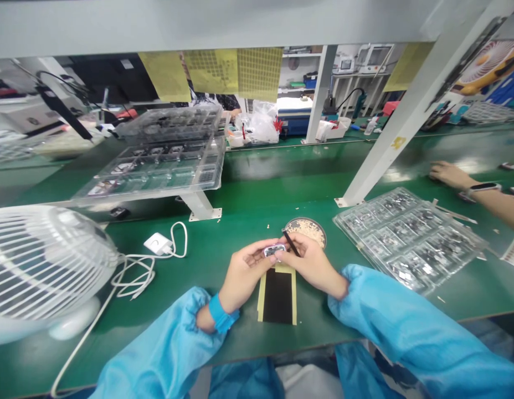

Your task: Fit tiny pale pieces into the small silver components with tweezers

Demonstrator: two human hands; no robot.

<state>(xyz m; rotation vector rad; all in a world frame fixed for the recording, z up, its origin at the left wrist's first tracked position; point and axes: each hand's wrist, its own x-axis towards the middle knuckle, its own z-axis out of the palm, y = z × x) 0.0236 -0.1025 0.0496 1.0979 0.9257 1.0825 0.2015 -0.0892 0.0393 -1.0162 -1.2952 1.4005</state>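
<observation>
Between my two hands, above the green bench, is a small oval electronic part (275, 250) with a light rim and a dark inside. My left hand (245, 271) pinches it from the left side. The thumb of my right hand (313, 263) rests against the part's right end, and that same hand grips black tweezers (291, 244), whose tips point up and away. A black pad (277, 298) edged with yellow tape lies on the bench just below. Behind my right hand stands a round dish (306, 226) full of tiny pale pieces.
A white fan (45, 271) and a white charger with cable (158, 244) lie to the left. Clear compartment trays (410, 238) with small parts sit at right, others (169, 166) on a raised shelf. A slanted post (390, 133) stands ahead; another person's hand (452, 174) is at far right.
</observation>
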